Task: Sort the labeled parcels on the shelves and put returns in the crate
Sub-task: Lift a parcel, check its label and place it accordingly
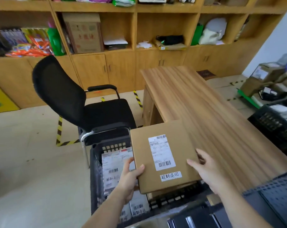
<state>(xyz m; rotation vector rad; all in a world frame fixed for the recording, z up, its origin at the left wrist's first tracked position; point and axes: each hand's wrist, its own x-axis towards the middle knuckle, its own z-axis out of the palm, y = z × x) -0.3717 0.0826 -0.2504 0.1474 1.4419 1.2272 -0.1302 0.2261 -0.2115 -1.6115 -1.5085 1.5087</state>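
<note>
Two hands: the left hand point(129, 176) and the right hand point(205, 171) are both on one cardboard parcel point(164, 155).
Left hand: it grips the parcel's near-left corner, with the thumb on top and the fingers curled along the left edge.
Right hand: it lies against the parcel's right edge with fairly straight fingers and the thumb stretched over the top (touching rather than clutching).
Parcel: flat and brown, it is held face up, partly over the black crate point(96, 170) and partly over the near-left corner of the tabletop point(213, 116). I cannot tell whether it rests on either.
Labels: a white shipping label point(161, 153) with barcodes sits at the middle of the top face. A small handwritten sticker point(171, 176) sits near the near edge.
Crate: it stands on the floor against the table's left side. Several labeled parcels point(113, 168) lie inside along its left wall and near end, and a brown edge shows just under the held parcel.
Tabletop: the striped wood runs away toward the far right.
Chair: a black office chair point(70, 96) stands just behind the crate's far end.
Floor: yellow-and-black tape point(59, 129) marks the floor beside the chair.
Shelves: wooden shelves point(134, 9) line the far wall, holding boxes, bags and papers above closed cabinet doors.
Right side: a second black crate point(274, 127) stands past the tabletop's right edge, and a heap of cartons point(262, 79) lies beyond it.
</note>
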